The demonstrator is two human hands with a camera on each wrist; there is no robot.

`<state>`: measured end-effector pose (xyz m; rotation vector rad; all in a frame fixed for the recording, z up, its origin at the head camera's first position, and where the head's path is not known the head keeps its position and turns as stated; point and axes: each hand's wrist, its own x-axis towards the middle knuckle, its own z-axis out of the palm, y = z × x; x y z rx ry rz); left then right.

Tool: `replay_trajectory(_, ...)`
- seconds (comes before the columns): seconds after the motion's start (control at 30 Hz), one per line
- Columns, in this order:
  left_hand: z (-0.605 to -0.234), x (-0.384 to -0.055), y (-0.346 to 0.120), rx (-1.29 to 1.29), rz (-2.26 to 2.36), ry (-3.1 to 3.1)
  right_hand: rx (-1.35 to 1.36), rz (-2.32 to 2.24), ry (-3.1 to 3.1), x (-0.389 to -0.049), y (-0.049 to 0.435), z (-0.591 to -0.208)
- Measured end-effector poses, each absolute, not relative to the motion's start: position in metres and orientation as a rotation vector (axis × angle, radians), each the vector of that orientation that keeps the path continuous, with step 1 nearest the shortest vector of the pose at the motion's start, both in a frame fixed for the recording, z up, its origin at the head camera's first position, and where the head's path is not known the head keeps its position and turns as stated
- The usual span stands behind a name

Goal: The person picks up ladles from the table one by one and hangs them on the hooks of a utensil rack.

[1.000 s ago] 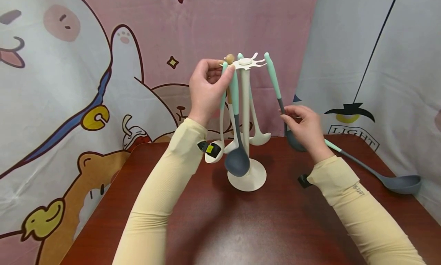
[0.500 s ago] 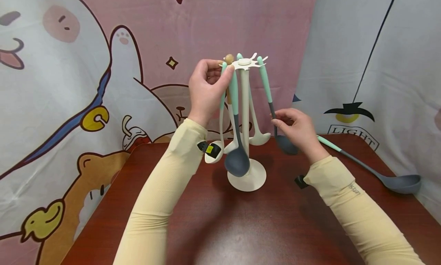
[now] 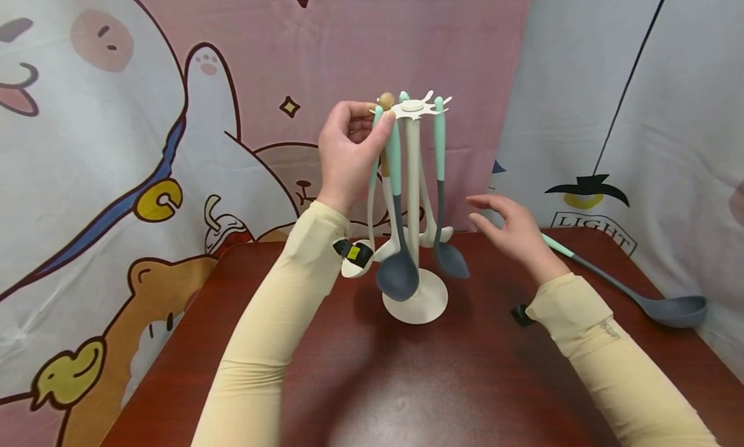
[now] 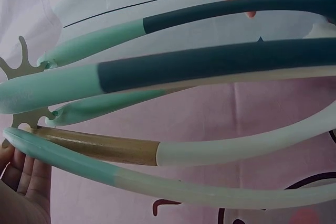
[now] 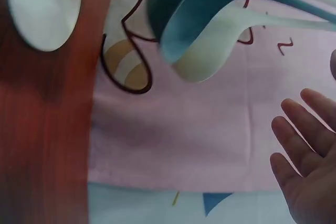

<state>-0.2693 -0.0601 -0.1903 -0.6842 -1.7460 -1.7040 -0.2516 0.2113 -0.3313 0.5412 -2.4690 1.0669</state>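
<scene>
A cream utensil rack stands upright on its round base. My left hand pinches the left edge of its pronged top, thumb in front. On the rack's right side hangs a mint-handled spoon with a dark grey head. My right hand is apart from that spoon, to its right, with fingers spread and nothing held. In front hangs another dark grey spoon. A white ladle with a mint handle and a wooden-handled white utensil hang near my left fingers. Another white ladle hangs behind.
A dark grey ladle with a mint handle lies on the red-brown table at the right. A patterned cloth backdrop rises behind the table. Dark bands with small devices sit on both wrists.
My right hand brought the grey spoon leftward to the rack, let go of it and drew back right. The spoon now hangs nearly straight. My left hand stayed on the rack's top.
</scene>
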Motion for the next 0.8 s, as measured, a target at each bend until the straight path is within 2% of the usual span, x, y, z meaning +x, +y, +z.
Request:
replay_trajectory(0.47, -0.191, -0.269, -0.06, -0.679, -1.693, -1.764, 0.655, 0.839, -2.628, -0.254, 0.255, -0.371)
replay_trajectory(0.8, -0.191, -0.269, -0.06, -0.69, -1.692, -1.753, 0.499, 0.655, -2.813, -0.253, 0.297, -0.399)
